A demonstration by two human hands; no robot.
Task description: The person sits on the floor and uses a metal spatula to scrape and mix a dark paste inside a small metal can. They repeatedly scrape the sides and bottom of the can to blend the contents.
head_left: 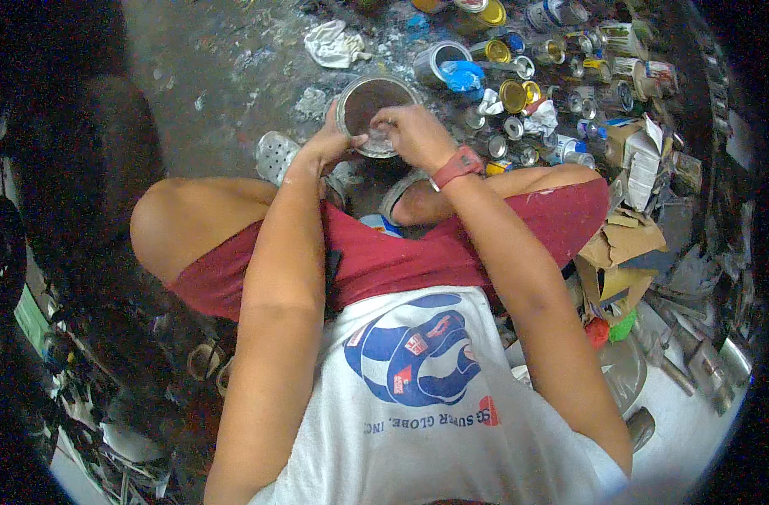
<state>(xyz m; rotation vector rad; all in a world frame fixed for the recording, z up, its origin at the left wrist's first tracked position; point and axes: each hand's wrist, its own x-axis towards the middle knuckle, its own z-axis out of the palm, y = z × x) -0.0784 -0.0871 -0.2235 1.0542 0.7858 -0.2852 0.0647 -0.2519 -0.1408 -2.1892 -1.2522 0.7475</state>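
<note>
Okay, nearest first: white shirt (304,459) with a blue and red print, bottom middle of frame. Dark red shorts (384,268) above it, legs folded out to both sides. Right of the legs, lower right of frame: torn cardboard box (624,244), a small red thing (597,332) and a green one (622,326) touching just below it. Two light clogs at the feet, upper middle; the left clog (275,157) has holes, the right clog (393,200) is partly covered.

Round can (363,99), mouth up, brownish-grey inside, upper middle of frame, just past the feet. Left hand (327,145) grasps its left side, thumb over the near rim. Right hand (414,135) comes over the can's right side, red watch (457,167) on the wrist; fingers bent and bunched over the mouth. Cannot tell if they pinch anything; a pale patch below the fingertips is too blurred to name.

Farther: open grey tin (439,64) with a bright blue rag or smear (463,77) at its side, right of the can. Many tins (513,95) crowd the upper right, some yellow. Crumpled white rag (335,44) near the top, on the stained floor (224,76).
</note>
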